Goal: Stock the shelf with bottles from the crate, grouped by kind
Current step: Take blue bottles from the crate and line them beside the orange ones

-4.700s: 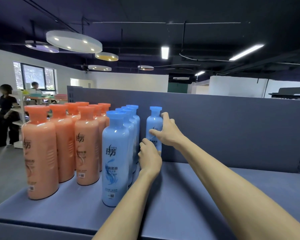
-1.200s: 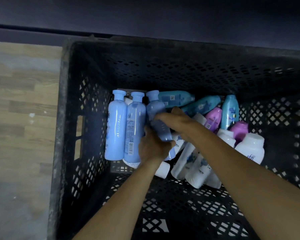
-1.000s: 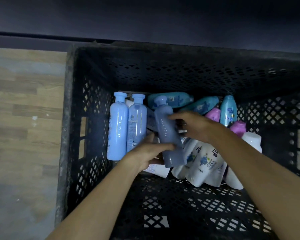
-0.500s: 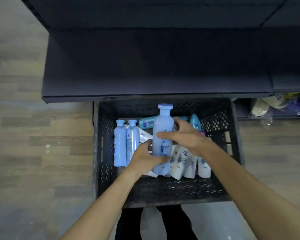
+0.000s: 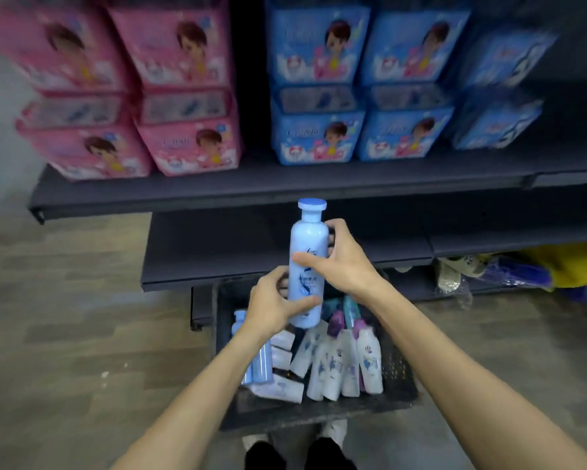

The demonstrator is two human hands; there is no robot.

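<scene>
A light blue bottle (image 5: 308, 239) with a blue cap stands upright in the air above the black crate (image 5: 322, 412). My left hand (image 5: 273, 305) grips its lower body and my right hand (image 5: 344, 257) wraps its middle. In the crate lie several white bottles (image 5: 332, 364), more light blue bottles (image 5: 259, 361) at the left, and teal and purple ones (image 5: 344, 315) at the back.
Dark shelves (image 5: 285, 184) rise in front of me. The upper one carries pink packs (image 5: 142, 93) on the left and blue packs (image 5: 363, 86) on the right. A lower shelf (image 5: 251, 252) sits just above the crate. Bagged goods (image 5: 509, 269) lie at the right. Wood floor surrounds the crate.
Both hands have lifted the light blue bottle up out of the crate. My view has tilted up from the crate to the shelves with packs.
</scene>
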